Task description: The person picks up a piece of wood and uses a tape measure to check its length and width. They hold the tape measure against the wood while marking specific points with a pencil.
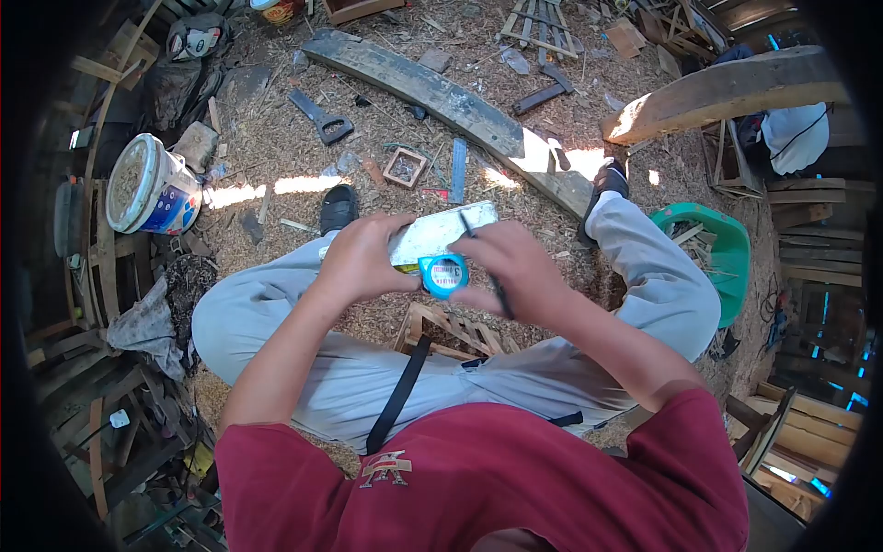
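My left hand point(361, 262) is closed round the left end of a white-painted wooden board point(430, 235), fingers at its far edge and thumb at the near one. A blue tape measure point(444, 276) lies against the board's near edge, with a bit of yellow blade showing by my left thumb. My right hand point(517, 273) holds a dark pencil-like marking tool point(502, 299) between the fingers. Its far end overlaps the board, and my right thumb reaches toward the tape measure's case.
Between my legs sits a slatted wooden piece point(451, 331). Ahead lie a long plank point(414, 87), a handsaw point(322, 118), a hammer point(544, 90) and a small wooden frame point(405, 167). A bucket point(154, 184) stands left, a green container point(733, 267) right.
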The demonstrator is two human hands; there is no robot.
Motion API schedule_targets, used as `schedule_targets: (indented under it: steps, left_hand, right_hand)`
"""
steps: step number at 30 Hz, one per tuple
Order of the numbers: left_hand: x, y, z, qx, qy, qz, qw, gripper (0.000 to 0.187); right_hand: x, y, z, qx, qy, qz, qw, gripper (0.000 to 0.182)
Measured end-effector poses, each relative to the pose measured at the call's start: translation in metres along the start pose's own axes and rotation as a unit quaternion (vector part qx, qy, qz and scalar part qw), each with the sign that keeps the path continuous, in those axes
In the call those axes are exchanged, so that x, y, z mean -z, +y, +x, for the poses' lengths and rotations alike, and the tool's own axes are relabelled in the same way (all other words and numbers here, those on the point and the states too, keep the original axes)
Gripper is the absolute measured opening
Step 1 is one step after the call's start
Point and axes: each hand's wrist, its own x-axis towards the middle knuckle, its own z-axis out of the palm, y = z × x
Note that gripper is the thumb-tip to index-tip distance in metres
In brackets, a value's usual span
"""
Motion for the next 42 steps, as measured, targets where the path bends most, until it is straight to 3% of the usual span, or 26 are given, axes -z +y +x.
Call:
schedule_targets:
  steps: [4,10,16,20,28,42]
  left_hand:
    - [0.0,0.005,0.0,-0.01,-0.009,0.001,1.0,0.078]
    - [0.0,0.014,0.0,-0.029,-0.034,0.021,0.999,0.084]
    - [-0.003,0.018,-0.005,-0.066,-0.018,0.045,0.997,0.084]
    - [-0.002,0.015,-0.005,-0.087,0.025,0.027,0.996,0.085]
    - [0.033,0.026,-0.009,-0.089,0.061,0.024,0.994,0.088]
    - [0.037,0.029,-0.012,-0.106,0.071,0.056,0.99,0.089]
  right_hand:
    - [-0.018,-0.008,-0.005,-0.014,-0.041,-0.028,0.999,0.055]
    - [-0.021,0.001,0.001,0.022,-0.029,-0.024,0.999,0.045]
    - [-0.009,0.012,0.006,0.005,-0.093,-0.008,0.996,0.035]
    - [0.02,0.024,0.008,0.022,-0.097,-0.014,0.995,0.039]
    - [0.103,0.058,-0.008,-0.1,-0.089,-0.034,0.99,0.037]
    - [0.093,0.055,-0.014,-0.096,-0.091,0.001,0.991,0.042]
